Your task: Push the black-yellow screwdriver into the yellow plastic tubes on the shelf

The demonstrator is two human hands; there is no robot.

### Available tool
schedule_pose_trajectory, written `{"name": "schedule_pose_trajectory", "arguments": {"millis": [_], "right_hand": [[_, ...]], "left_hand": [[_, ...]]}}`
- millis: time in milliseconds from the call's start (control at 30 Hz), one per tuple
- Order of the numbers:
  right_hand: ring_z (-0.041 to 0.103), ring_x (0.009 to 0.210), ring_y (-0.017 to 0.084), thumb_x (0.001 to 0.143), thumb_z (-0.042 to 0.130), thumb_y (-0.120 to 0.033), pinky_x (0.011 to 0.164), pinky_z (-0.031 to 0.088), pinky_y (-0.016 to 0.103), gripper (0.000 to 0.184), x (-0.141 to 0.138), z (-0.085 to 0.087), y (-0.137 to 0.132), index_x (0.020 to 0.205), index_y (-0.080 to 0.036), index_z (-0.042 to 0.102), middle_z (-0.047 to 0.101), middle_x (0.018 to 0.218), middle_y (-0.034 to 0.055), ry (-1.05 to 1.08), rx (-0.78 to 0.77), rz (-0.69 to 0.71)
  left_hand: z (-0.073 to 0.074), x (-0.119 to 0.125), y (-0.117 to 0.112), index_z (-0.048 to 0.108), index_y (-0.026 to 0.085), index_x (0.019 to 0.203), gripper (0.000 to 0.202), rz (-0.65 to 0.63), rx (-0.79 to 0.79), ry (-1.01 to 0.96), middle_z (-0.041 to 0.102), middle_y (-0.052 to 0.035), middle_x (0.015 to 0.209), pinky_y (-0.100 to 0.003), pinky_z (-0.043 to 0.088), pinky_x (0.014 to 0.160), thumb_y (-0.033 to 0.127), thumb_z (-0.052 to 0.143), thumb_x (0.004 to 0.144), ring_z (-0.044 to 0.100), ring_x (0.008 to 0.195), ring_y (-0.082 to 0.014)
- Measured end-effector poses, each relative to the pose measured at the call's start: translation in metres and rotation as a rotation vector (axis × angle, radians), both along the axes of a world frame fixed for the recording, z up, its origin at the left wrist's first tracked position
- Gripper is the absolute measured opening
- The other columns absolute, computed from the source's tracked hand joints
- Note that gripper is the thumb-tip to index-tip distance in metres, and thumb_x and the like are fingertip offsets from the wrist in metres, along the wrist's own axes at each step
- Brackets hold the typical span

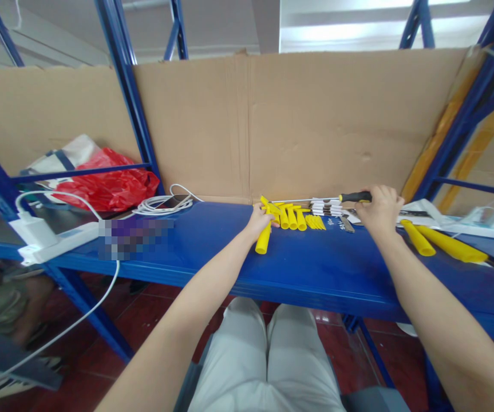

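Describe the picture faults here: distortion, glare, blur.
Head view: wide lens bows the blue shelf; bright strip at top is blown out; a pixelated patch masks part of it; left hand on yellow tube and right hand on screwdriver look sharp.

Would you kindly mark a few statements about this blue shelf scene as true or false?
1. The left hand grips a yellow tube. True.
2. The right hand holds a hammer. False: it holds a screwdriver with a black and yellow handle.
3. A red plastic bag lies at the left, behind a blue upright. True.
4. The coiled white cable lies to the right of both hands. False: it lies to their left, near the red plastic bag.
5. A green metal sheet backs the blue shelf. False: brown cardboard stands behind it.
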State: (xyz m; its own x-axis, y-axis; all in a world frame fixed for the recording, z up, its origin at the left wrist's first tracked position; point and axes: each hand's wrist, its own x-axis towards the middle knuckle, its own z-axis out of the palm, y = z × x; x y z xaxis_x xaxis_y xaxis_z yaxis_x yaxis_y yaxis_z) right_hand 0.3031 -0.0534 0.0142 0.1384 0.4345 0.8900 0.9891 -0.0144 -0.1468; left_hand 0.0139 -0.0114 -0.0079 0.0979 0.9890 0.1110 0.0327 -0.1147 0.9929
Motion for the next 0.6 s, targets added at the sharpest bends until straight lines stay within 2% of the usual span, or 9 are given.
{"name": "schedule_pose_trajectory", "arguments": {"millis": [600], "right_hand": [[0.049, 0.1, 0.032, 0.077, 0.051, -0.023, 0.079, 0.033, 0.041, 0.024, 0.0002, 0.0009, 0.0022, 0.098, -0.018, 0.063, 0.062, 0.098, 0.0151, 0.014, -0.017, -0.033]], "left_hand": [[0.0008, 0.0019, -0.0031, 0.032, 0.022, 0.123, 0.057, -0.011, -0.011, -0.038, 0.068, -0.0067, 0.11, -0.017, 0.038, 0.039, 0.0, 0.053, 0.074, 0.06, 0.046, -0.0065]]}}
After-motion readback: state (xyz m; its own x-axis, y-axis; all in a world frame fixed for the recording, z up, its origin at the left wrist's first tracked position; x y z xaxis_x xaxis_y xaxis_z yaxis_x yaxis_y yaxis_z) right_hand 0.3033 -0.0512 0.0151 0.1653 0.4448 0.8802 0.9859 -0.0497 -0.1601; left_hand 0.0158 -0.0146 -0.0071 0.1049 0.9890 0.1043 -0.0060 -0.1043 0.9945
